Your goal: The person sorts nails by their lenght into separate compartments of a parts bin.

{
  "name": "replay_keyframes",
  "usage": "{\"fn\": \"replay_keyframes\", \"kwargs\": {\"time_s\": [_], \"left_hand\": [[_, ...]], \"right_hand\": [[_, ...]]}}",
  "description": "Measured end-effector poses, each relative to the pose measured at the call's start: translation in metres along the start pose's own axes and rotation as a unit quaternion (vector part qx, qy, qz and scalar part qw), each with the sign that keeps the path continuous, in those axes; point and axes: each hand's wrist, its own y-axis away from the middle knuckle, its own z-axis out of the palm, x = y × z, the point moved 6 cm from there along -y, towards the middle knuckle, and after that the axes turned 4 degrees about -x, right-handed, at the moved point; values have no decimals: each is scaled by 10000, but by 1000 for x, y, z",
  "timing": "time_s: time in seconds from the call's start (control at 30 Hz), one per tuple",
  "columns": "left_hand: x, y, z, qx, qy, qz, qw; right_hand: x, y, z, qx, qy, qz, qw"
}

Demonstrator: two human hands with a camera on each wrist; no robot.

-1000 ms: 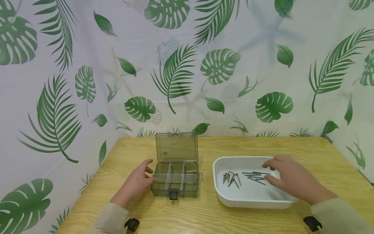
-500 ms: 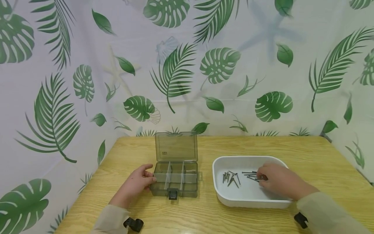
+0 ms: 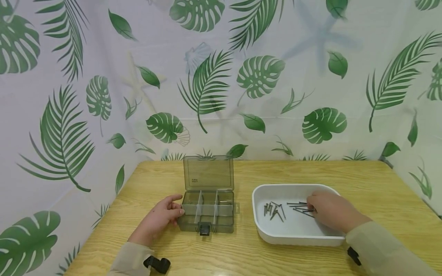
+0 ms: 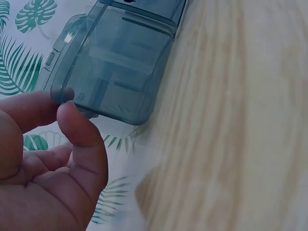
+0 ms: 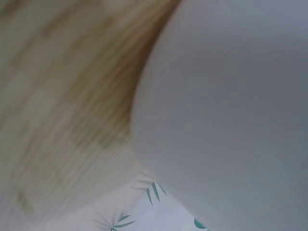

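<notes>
An organizer box point(image 3: 207, 219) of smoky clear plastic, split into several compartments, stands with its lid point(image 3: 209, 173) raised. My left hand point(image 3: 159, 216) holds the box at its left side. Thumb and index finger meet at a corner of the box in the left wrist view. To the right is a white tray point(image 3: 290, 234). Long, thin, dark nails point(image 3: 299, 207) lie in it, beside a pile of shorter bronze-coloured screws point(image 3: 273, 211). My right hand point(image 3: 333, 210) reaches down into the tray, fingers bent at the nails' right ends. Its fingertips are hidden; I cannot tell whether they pinch a nail.
Both containers stand on a wood-grain table point(image 3: 221, 255), a gap between them. The box's dark front latch point(image 3: 205, 229) hangs open. Behind the table rises a leaf-print cloth point(image 3: 293, 84). The tray's white wall point(image 5: 226, 115) fills much of the right wrist view.
My right hand has come down and left from above the tray's right part to the nails. My left hand has closed in on the box's side; the box stays in place.
</notes>
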Motion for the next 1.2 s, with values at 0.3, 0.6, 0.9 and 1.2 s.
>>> {"fn": "replay_keyframes", "kwargs": {"time_s": [0.3,0.6,0.9,1.2], "left_hand": [[-4,-2,0,61,108,-11,9999],[-5,0,0,13,116,-7,9999],[-4,0,1,-67,151,26,9999],[-9,-3,-2,-66,121,106,9998]], "right_hand": [[3,0,8,-91,147,-141,9998],[1,-1,6,45,-87,-189,9998],[0,0,-2,163,-813,-255,9962],[-34,1,-32,886,-1075,-641,9882]]}}
